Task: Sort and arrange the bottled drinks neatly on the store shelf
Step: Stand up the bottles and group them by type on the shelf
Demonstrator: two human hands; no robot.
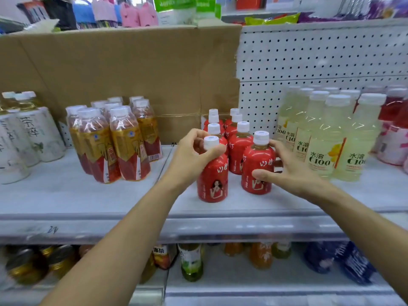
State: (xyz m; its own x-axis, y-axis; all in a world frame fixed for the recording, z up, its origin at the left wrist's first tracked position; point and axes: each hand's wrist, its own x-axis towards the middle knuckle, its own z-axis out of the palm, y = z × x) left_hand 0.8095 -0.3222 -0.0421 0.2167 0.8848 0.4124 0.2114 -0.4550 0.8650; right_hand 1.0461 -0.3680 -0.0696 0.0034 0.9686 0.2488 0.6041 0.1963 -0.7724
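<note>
As both grips sit on red bottles: task things are centre frame, on the upper shelf (pixel 66 195).
left grip (pixel 194 151): fingers curled round the neck of the front-left red bottle (pixel 213 182), thumb across its shoulder.
right grip (pixel 291 171): thumb on the front, fingers round the far side of the front-right red bottle (pixel 257 164); holding it.
rows: front-left stands nearer the shelf edge than front-right; rear red bottles (pixel 239 149) just behind, two files.
risk, tip: a hold this high likely tilts the bottle on a push instead of sliding it.
risk, knock: pushing back could bump the rear red bottles; right fingers near the pale yellow bottles (pixel 324 146), could topple one.
</note>
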